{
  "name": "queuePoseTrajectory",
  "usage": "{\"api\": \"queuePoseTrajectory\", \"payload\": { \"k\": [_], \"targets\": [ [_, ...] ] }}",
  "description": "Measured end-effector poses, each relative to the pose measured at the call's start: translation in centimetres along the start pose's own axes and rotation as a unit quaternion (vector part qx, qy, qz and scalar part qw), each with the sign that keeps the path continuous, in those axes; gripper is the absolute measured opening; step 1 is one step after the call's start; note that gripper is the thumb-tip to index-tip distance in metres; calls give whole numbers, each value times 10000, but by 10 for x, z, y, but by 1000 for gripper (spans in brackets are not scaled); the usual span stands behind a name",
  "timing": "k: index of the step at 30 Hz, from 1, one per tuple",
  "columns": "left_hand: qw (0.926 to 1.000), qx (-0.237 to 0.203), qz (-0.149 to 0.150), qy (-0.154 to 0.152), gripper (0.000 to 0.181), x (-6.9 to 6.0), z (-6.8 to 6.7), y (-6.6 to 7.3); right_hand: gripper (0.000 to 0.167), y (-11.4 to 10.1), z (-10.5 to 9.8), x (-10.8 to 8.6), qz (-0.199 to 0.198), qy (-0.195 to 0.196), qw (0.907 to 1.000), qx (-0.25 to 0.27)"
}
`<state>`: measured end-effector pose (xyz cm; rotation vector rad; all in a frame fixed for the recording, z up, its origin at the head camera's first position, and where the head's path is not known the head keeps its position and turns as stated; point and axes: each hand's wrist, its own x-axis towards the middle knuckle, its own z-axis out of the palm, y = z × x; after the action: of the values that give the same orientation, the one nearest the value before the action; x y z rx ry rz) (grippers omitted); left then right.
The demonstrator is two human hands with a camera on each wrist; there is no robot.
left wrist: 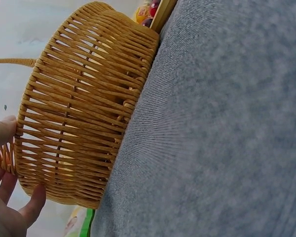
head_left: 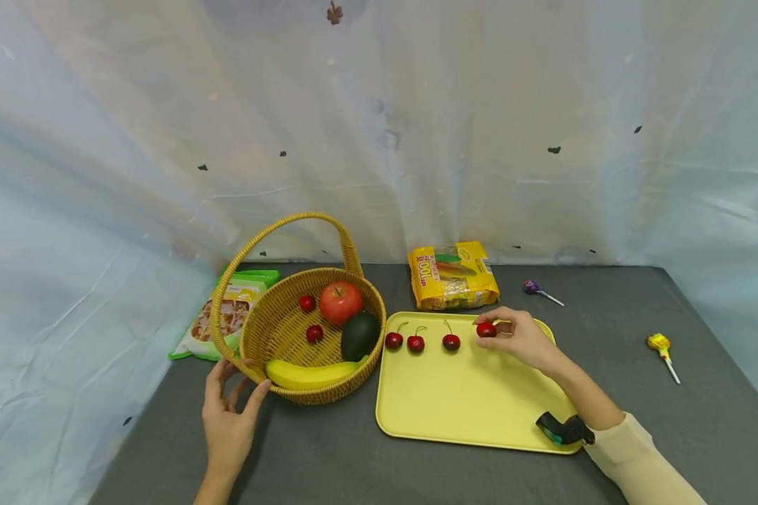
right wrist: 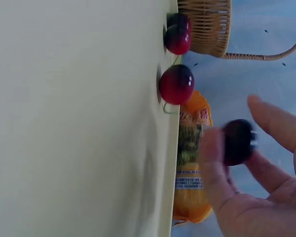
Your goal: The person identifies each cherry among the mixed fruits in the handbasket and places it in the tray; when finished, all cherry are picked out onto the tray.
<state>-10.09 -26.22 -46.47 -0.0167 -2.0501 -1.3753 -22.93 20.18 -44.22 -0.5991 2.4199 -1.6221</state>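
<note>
Cream sleeve (head_left: pixel 644 466) aslant, right hand (head_left: pixel 523 342) over tray (head_left: pixel 455 403), cherry (head_left: pixel 486 330) in narrow pinch; left hand (head_left: pixel 227 424) round basket rim (head_left: pixel 325 395)

R forearm (head_left: pixel 589 398): cream, plain-fabric sleeve (head_left: pixel 639 464), lightly creased, cuff (head_left: pixel 608 436) ending short of wrist. Adj. to cuff: small, blk, curved unit (head_left: pixel 567 430) w/ grn patch (head_left: pixel 552 438) nr. lower edge. L hand (head_left: pixel 227 424) & R hand (head_left: pixel 519 341): bare.
</note>
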Motion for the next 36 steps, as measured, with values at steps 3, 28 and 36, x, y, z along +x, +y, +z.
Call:
{"api": "queuePoseTrajectory", "payload": {
  "k": [3,28,36],
  "targets": [
    [10000,26,-13,4,74,0,0,0,36,4,-2,0,30,-80,9998,-153],
    [10000,-9,-8,-10,74,0,0,1,29,17,12,3,-146,-413,9943,-971],
    [9999,-60,101,22,73,1,0,1,30,19,12,5,-87,-331,9940,-1043]
  ]
}}
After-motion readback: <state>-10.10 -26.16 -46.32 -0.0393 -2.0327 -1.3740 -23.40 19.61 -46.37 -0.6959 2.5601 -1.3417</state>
